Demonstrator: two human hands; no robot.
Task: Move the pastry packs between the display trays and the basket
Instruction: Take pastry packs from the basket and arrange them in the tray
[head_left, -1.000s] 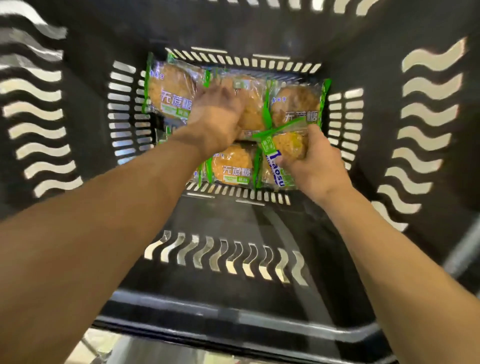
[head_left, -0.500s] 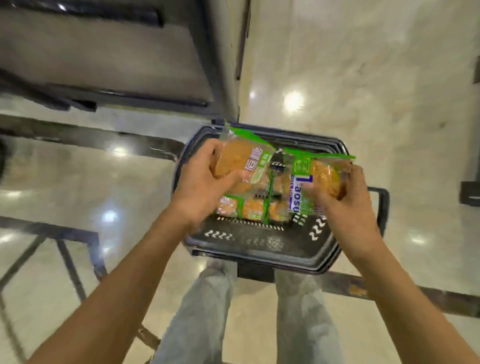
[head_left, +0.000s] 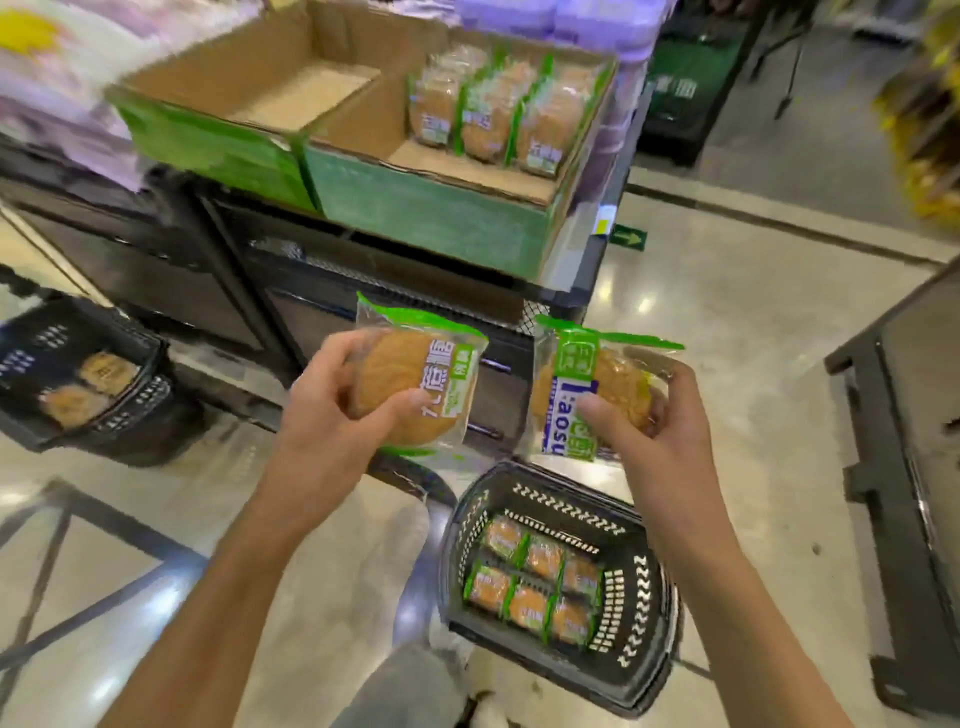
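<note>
Both bare forearms reach forward from the lower edge of the view, wrists level and well apart. The left hand (head_left: 332, 415) comes in from 7 o'clock and grips a pastry pack (head_left: 421, 379): its thumb lies across the front of the wrapper and its fingers curl behind the left edge, the pack tilted so its green seal points to 11 o'clock. The right hand (head_left: 657, 421) comes in from 5 o'clock and grips a second pastry pack (head_left: 587, 387) the same way, thumb on the printed front and fingers wrapped round the right edge. The two packs hang just beside each other, apart, in front of the dark shelf unit (head_left: 322, 291).

At 6 o'clock of the right-hand pack, on the shiny floor (head_left: 753, 322), sits a black basket (head_left: 644, 597) with six pastry packs (head_left: 535, 582) lying flat in two rows. At 12 o'clock, atop the shelf unit, stand two green cardboard display trays: the right tray (head_left: 431, 208) holds upright rows of pastry packs (head_left: 488, 111) at its back right, and the left tray (head_left: 208, 140) shows bare cardboard. At 9 o'clock another black basket (head_left: 130, 405) holds round pastries.
</note>
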